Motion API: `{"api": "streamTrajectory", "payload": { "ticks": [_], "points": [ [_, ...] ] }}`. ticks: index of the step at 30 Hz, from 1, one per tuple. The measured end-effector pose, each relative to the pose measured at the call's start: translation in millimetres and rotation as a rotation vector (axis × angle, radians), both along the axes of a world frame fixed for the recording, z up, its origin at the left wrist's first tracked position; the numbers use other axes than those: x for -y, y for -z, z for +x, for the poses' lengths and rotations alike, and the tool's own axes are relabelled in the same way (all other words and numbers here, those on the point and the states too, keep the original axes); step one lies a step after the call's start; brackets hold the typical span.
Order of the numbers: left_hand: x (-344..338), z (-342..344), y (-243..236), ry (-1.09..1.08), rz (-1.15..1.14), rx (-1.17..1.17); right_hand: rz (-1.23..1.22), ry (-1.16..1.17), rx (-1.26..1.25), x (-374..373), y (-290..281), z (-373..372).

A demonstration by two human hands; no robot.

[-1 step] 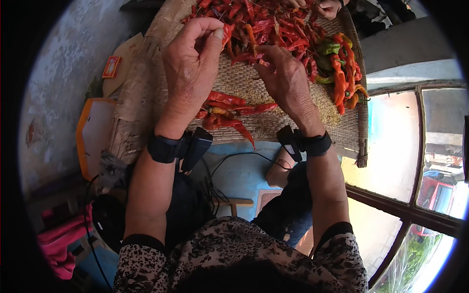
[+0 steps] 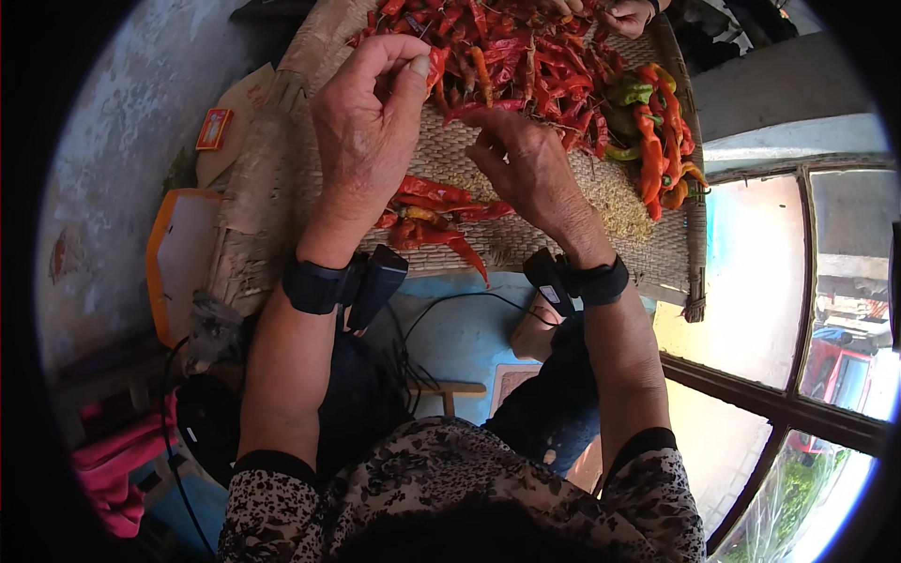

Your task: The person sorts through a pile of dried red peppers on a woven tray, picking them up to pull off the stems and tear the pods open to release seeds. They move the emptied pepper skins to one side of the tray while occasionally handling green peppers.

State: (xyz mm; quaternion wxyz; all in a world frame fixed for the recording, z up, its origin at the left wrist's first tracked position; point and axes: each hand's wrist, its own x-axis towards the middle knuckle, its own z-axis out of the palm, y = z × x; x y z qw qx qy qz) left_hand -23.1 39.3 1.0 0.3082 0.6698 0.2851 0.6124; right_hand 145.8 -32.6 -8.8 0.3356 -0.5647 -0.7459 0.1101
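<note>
My left hand [image 2: 371, 108] is raised over the near left side of the pepper pile, its thumb and forefinger pinched on a red chili pepper [image 2: 435, 71]. The pepper hangs partly behind the thumb. To its right, my right hand [image 2: 535, 164] hovers above the woven mat [image 2: 460, 155], fingers half bent. Thumb and forefinger stand apart, and nothing shows between them. Beyond both hands spreads a heap of dried red chili peppers [image 2: 507, 61]. Several separate red peppers [image 2: 432, 211] lie on the mat between my wrists.
Fresh orange and green peppers [image 2: 650, 141] lie at the mat's right side. Another person's hand [image 2: 627, 16] is at the far edge of the heap. A small red box [image 2: 214, 129] lies at left, above an orange-rimmed board [image 2: 178, 267]. A framed window [image 2: 798, 310] is on the right.
My right hand has shifted left, toward my left hand, with its fingers parting a little. My left hand keeps its pinch on the chili pepper in the same place.
</note>
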Motion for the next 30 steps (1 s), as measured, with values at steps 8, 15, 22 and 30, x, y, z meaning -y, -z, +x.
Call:
{"api": "streamTrajectory", "payload": {
  "ticks": [8, 15, 22, 30],
  "points": [
    [4.3, 2.2, -2.6, 0.018, -0.040, -0.040, -0.376, -0.083, 0.351, 5.6, 13.4, -19.8],
    [3.9, -0.5, -4.4, 0.010, -0.019, -0.065, -0.284, -0.070, 0.237, 10.8, -6.0, -13.3],
    [2.6, 1.7, 1.5, 0.028, 0.009, -0.078, -0.015, 0.206, -0.283, -3.3, -16.7, 30.7],
    [1.3, 4.3, 0.4, 0.001, 0.033, -0.109, -0.148, -0.049, 0.051, 6.8, 5.6, -5.9]
  ]
}}
